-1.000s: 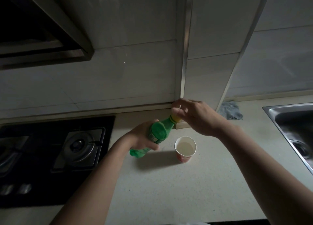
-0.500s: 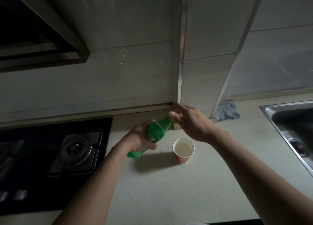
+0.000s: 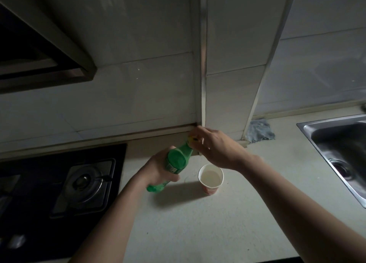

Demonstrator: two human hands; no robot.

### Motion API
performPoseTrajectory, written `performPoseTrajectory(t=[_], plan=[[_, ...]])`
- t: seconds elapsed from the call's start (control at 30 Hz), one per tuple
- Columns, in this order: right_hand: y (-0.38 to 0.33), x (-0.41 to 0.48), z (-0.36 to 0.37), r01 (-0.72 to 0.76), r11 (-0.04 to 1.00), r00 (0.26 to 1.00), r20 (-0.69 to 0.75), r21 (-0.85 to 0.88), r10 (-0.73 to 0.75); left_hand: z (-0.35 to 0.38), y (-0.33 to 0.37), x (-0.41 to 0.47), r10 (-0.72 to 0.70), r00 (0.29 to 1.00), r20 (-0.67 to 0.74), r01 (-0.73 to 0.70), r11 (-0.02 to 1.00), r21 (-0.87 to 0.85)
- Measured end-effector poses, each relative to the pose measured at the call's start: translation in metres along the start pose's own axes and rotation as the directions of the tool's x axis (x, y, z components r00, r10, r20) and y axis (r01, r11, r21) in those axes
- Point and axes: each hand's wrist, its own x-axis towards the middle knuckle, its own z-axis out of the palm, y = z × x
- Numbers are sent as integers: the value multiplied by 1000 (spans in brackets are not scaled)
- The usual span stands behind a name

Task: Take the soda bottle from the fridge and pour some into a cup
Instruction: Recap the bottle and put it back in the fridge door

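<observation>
— Head view first: where is the soda bottle?
— The green soda bottle (image 3: 178, 159) is held tilted above the bench (image 3: 217, 223), near its back edge, base down toward the stove side and neck up toward the wall. The left hand (image 3: 158, 170) has its fingers wrapped round the middle of the bottle, over the label.

— And the right hand?
— The right hand (image 3: 215, 145) sits at the top of the bottle, fingers curled closed over the yellow cap (image 3: 191, 139). Only a sliver of the cap shows, so whether it is seated on the neck I cannot tell.

— The cup?
— A paper cup (image 3: 210, 179) stands upright on the bench just right of the bottle's lower end, below the right wrist. It has a white inside and a reddish outside, with pale liquid in it. Neither hand touches it.

— What else is on the bench?
— A black gas hob (image 3: 59, 193) is set in at the left edge, with one burner (image 3: 85, 180) plain to see. A steel sink (image 3: 340, 149) is at the right edge. A grey cloth (image 3: 260, 130) lies crumpled at the back edge, against the tiled wall, well apart from the cup.
</observation>
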Motion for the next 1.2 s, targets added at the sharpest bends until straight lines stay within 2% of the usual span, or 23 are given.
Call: performPoseTrajectory(t=[0.23, 0.3, 0.4, 0.47, 0.57, 0.63, 0.67, 0.73, 0.87, 0.93, 1.03, 1.13, 1.2], plan=[[10, 4, 9, -25, 998, 996, -83, -49, 21, 14, 8, -4, -39, 988, -152, 31, 998, -56], [7, 3, 3, -7, 994, 997, -76, -111, -2, 11, 7, -3, -18, 994, -111, 13, 999, -49], [5, 1, -4, 57, 975, 997, -30, -213, -65, 2, 6, -3, 21, 999, 35, -19, 998, -59], [7, 0, -1, 90, 964, 993, -52, -251, -106, 3, 8, -5, 35, 996, 82, -30, 997, -69], [12, 2, 7, -33, 942, 985, -172, -335, -26, 13, 11, -7, 47, 999, -12, -47, 998, -50], [13, 5, 9, -161, 921, 976, -197, -354, 95, 19, 13, -6, 31, 995, -98, -39, 996, -81], [14, 5, 9, -178, 918, 975, -188, -354, 117, 21, 12, -5, 33, 991, -128, -45, 995, -92], [16, 4, 5, -106, 932, 988, -144, -347, 59, 17, 10, -4, 45, 990, -132, -55, 995, -78], [13, 1, -5, 127, 944, 986, -67, -304, -154, 5, 8, -6, 45, 999, 14, -44, 997, -61], [12, 3, -5, 173, 936, 977, -64, -308, -201, 7, 10, -8, 65, 997, 38, -63, 996, -62], [14, 6, 3, 86, 953, 978, -156, -290, -136, 17, 15, -11, 76, 996, -56, -80, 994, -76], [18, 9, 9, -134, 972, 972, -214, -194, 91, 25, 21, -13, 106, 945, -309, -93, 994, 57], [20, 9, 9, -126, 972, 980, -178, -200, 90, 20, 20, -12, 107, 944, -314, -77, 991, 107]])
